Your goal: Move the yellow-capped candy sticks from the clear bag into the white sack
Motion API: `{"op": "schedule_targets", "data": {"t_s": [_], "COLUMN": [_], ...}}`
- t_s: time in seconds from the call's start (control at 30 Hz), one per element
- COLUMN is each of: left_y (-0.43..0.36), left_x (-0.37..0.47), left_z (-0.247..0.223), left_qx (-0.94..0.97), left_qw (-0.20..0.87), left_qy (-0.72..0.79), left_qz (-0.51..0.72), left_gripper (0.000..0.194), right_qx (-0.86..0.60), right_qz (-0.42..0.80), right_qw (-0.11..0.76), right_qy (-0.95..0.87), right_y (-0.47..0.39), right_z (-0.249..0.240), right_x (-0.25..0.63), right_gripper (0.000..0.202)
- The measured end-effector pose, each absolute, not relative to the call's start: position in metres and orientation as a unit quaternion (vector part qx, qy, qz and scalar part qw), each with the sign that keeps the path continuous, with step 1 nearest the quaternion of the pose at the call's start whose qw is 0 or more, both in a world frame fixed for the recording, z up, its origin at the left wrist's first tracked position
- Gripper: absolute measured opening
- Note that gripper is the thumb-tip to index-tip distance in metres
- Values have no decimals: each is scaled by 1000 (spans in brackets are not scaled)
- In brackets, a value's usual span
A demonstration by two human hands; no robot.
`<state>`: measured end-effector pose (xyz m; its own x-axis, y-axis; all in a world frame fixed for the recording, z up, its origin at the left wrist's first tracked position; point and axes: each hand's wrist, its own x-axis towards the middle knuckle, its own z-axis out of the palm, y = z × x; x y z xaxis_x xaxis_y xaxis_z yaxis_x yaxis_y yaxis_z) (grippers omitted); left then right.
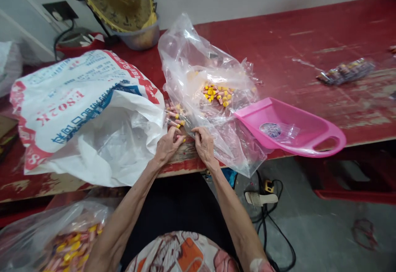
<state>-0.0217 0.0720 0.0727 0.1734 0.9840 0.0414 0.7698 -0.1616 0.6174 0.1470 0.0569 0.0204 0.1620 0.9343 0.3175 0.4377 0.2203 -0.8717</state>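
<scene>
My left hand [169,143] is at the front edge of the red table, its fingers closed near several small yellow-capped pieces [175,117]; what it holds is too small to name. My right hand [203,143] pinches the near left edge of a clear plastic bag [185,57]. More yellow-capped pieces [218,94] lie in or under that bag. A white woven sack [74,99] with red and blue print lies left of my left hand, its mouth turned toward me. To the right of the bag sits a pink scoop [297,125] with a clear packet inside.
A packed row of small items [346,72] lies on the red table [278,41] at the right. A straw hat [123,0] leans over a tub [139,37] at the back left. Below left is a bag of yellow-capped pieces [72,249]. Cables [264,222] and a sandal [261,198] lie on the floor.
</scene>
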Motion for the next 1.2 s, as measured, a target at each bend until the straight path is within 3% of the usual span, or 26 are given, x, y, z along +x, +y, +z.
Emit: {"op": "schedule_targets", "data": {"t_s": [0.1,0.3,0.5,0.67,0.83,1.03,1.2], "left_y": [57,49,44,45,52,57,55], "left_x": [-21,-11,-14,-12,-15,-19,-23], "left_z": [64,62,57,53,55,46,50], "left_qx": [705,746,703,736,705,737,676], "left_qw": [193,157,124,192,140,163,135], "left_qy": [622,620,627,593,587,558,580], "left_qz": [281,185,311,264,373,345,434], "left_gripper": [17,16,17,15,18,13,20], "right_qx": [-573,-576,-579,-580,-577,-574,-568], "right_qz": [243,237,233,234,241,232,227], "right_qw": [489,473,466,460,454,465,472], "right_qy": [-611,-623,-627,-631,-634,-633,-634], "right_y": [57,56,56,56,54,55,54], "right_z": [19,17,17,17,20,19,16], "right_x": [148,148,147,149,149,148,148], "right_gripper": [29,30,31,30,32,31,31]}}
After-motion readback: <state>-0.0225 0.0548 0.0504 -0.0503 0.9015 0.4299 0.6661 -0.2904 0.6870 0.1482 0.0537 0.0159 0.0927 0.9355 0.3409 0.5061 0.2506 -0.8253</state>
